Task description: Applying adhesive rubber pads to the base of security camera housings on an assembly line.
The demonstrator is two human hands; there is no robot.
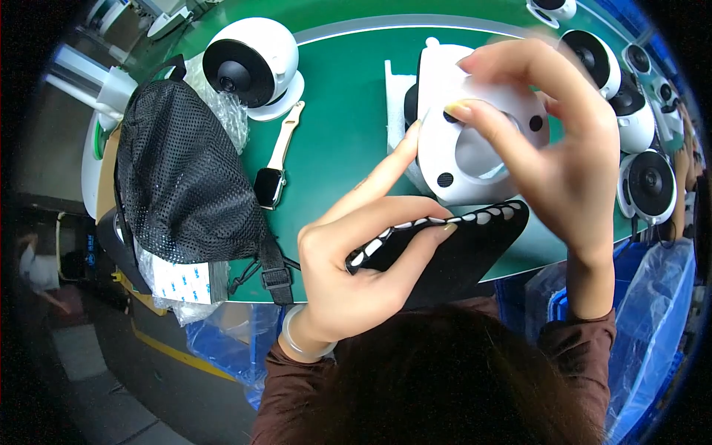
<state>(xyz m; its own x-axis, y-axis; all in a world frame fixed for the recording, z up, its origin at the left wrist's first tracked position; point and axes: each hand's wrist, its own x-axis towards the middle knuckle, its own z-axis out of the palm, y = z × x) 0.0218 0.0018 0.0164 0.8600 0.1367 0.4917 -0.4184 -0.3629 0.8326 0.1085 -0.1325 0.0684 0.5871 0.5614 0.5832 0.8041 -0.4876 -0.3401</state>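
Note:
A white round-based camera lies tipped in front of me, its ring-shaped underside facing me. Small round black pads sit on that ring. My right hand is over the base, blurred in part, thumb and fingers apart; the thumb tip rests at one pad near the upper left of the ring. Between thumb and fingers my left hand grips a black sheet with a row of whitish round spots along its upper edge. The left index finger reaches out to the base's left edge. White foam is behind the camera.
At left on the green table are a black mesh bag, a smartwatch with a pale strap and another white camera. Several more cameras line the right side. Plastic-lined blue bins stand below the table edge.

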